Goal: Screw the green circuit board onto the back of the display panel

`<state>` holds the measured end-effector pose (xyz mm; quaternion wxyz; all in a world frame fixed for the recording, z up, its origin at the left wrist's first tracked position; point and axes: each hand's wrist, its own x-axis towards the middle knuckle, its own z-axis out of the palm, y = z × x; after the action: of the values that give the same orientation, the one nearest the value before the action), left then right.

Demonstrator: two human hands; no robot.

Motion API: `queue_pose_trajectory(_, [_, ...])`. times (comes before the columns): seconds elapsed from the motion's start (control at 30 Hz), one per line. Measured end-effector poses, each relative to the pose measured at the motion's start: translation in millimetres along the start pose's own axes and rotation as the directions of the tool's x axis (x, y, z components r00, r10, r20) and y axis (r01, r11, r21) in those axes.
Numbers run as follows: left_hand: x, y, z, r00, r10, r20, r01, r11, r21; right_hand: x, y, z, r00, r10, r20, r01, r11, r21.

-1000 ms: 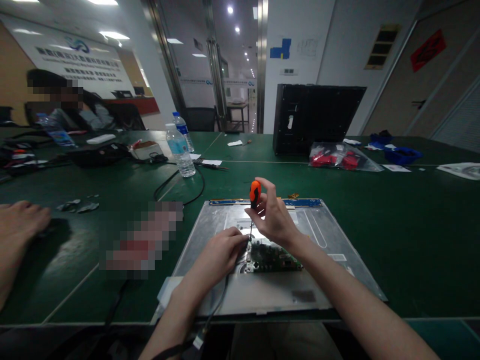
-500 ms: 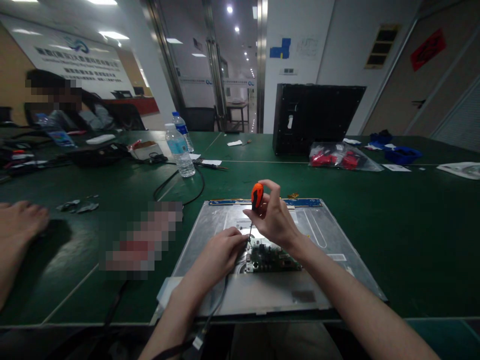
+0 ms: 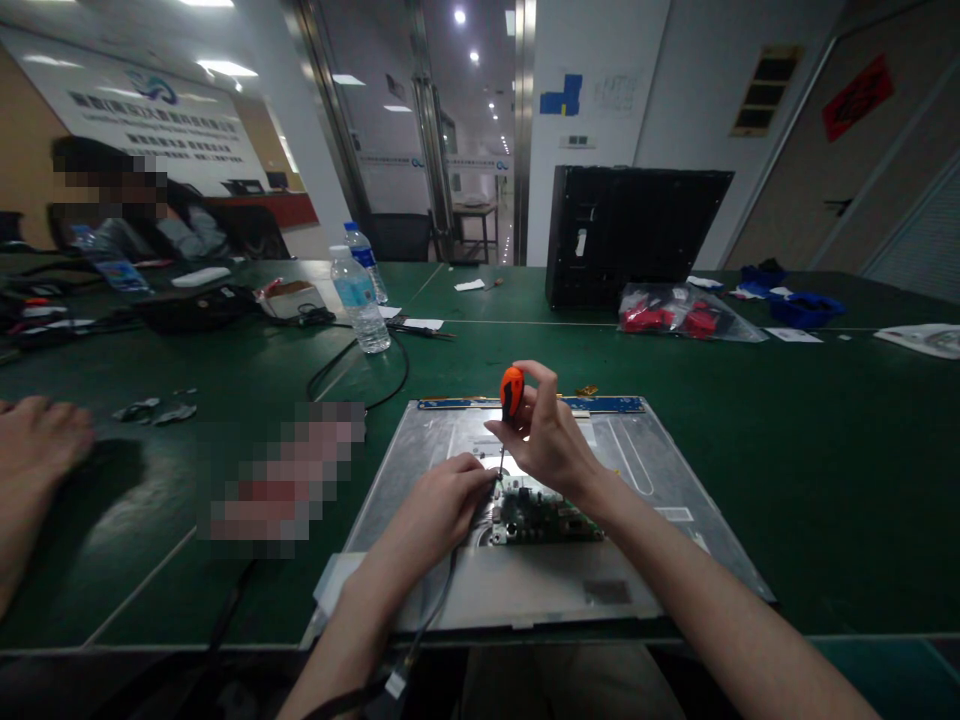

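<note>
My right hand (image 3: pixel 551 435) grips an orange and black screwdriver (image 3: pixel 512 394) by its handle. The screwdriver stands nearly upright, its tip at the upper left corner of a green circuit board (image 3: pixel 536 518). Beside that tip, my left hand (image 3: pixel 448 497) is closed, thumb and fingers pinched together; whatever they hold is hidden. The board lies on a silvery metal display panel (image 3: pixel 540 590), which has a blue strip (image 3: pixel 450 405) along its far edge. A dark cable (image 3: pixel 435 605) with a white connector (image 3: pixel 395 684) runs from under my left hand over the panel's front edge.
Another person's hand (image 3: pixel 45 440) rests on the green table (image 3: pixel 825 480) at left. Water bottles (image 3: pixel 360 305) stand beyond the panel. Farther right are a black monitor housing (image 3: pixel 637 235), a plastic bag with red items (image 3: pixel 679 315) and blue pieces (image 3: pixel 802 308). A blurred-out object (image 3: pixel 289 480) lies left.
The screwdriver handle has shifted and turned very slightly, with my right fingers moving along. My left hand stays in place. The other person's hand at left has moved slightly left.
</note>
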<state>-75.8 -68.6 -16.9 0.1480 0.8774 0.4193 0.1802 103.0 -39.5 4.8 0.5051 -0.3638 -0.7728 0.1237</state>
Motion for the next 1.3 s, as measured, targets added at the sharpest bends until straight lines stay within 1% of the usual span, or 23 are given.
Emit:
queue_pose_trajectory(0.3, [0.4,0.6,-0.8,1.000,-0.008,0.005,0.008,1.000,0.003,-0.8,1.0,0.1,1.000,0.003,-0.008,-0.002,0.999,0.045])
queue_pose_trajectory(0.43, [0.0,2.0,-1.4,1.000,-0.008,0.003,0.008,1.000,-0.017,-1.5,2.7,1.9,1.000,0.025,0.006,-0.025,0.997,0.076])
queue_pose_trajectory(0.67, [-0.6,1.5,-1.7,1.000,-0.010,0.004,0.010,1.000,-0.022,-2.2,3.3,1.7,1.000,0.016,-0.001,-0.016,0.999,0.050])
queue_pose_trajectory(0.93, [-0.1,2.0,-1.3,1.000,-0.009,0.010,0.009,1.000,-0.009,-0.8,2.4,-1.0,0.999,-0.030,0.042,0.031,0.999,-0.029])
queue_pose_trajectory(1.1, [-0.2,0.7,-1.3,1.000,-0.003,0.008,0.003,1.000,-0.024,-0.1,-0.3,-3.5,0.995,-0.001,0.096,-0.003,0.999,0.037])
queue_pose_trajectory(1.3, [-0.5,0.5,-2.2,1.000,0.004,0.023,-0.004,1.000,-0.031,-0.2,-1.7,-6.5,0.994,-0.011,0.105,0.011,1.000,0.000])
